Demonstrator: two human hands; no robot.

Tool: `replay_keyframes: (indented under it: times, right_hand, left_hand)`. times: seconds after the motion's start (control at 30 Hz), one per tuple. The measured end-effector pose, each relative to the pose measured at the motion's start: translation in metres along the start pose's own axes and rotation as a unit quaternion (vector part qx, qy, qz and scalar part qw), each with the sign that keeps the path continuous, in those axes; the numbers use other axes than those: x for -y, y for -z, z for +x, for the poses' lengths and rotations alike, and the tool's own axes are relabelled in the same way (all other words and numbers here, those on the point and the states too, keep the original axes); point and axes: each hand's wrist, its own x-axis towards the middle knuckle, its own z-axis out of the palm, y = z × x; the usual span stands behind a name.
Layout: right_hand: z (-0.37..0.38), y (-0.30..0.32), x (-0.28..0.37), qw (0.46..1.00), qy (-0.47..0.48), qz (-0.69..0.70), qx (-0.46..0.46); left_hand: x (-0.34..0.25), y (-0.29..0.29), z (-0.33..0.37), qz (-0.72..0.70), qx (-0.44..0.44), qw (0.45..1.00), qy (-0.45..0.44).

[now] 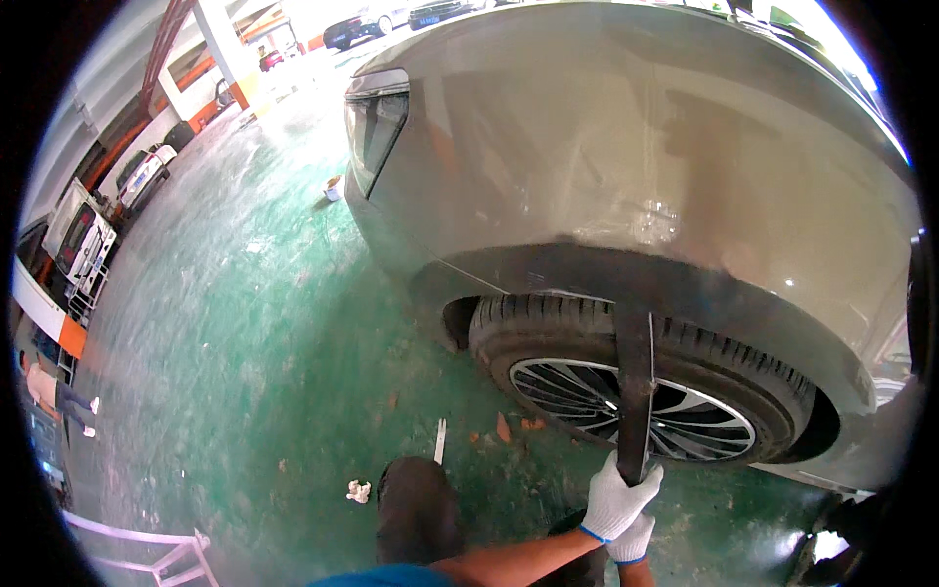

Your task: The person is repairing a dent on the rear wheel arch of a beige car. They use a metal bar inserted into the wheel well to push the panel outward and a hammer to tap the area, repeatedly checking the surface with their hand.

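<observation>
Both my hands wear white knit gloves with blue cuffs. My left hand (616,499) is closed around the lower part of a long flat dark bar (635,391). Just below it, my right hand (634,539) is closed at the same bar's lower end, partly hidden behind the left. The bar runs up across the wheel (548,386) and tire, and its upper end meets the dark wheel arch trim (548,262). Above that curves the grey-beige car fender (567,147), with a scuffed, shiny patch (650,223) over the arch.
On the green floor (245,323) lie a pale flat strip (440,442), a crumpled white piece (359,491) and reddish-brown fragments (504,428). A small white tub (334,188) stands near the headlight (377,132). A pale metal frame (166,553) is at lower left; a person (49,386) is far left.
</observation>
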Motion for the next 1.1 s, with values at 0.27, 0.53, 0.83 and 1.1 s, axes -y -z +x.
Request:
replay_keyframes:
  times: [0.27, 0.53, 0.83, 1.1]
  right_hand:
    - [-0.005, 0.011, -0.016, 0.995, -0.045, 0.035, 0.083]
    - [-0.069, 0.008, -0.116, 0.902, -0.252, 0.275, 0.216]
    - [-0.068, -0.007, -0.116, 0.904, -0.277, 0.240, 0.220]
    - [-0.073, -0.005, -0.115, 0.903, -0.298, 0.229, 0.210]
  left_hand:
    - [0.011, 0.000, -0.003, 0.081, 0.009, 0.997, 0.010]
    - [0.004, -0.001, -0.010, 0.094, -0.030, 0.995, 0.007]
    - [0.013, -0.001, -0.010, 0.093, -0.033, 0.995, -0.023]
    - [0.011, 0.005, -0.009, 0.091, -0.051, 0.992, -0.065]
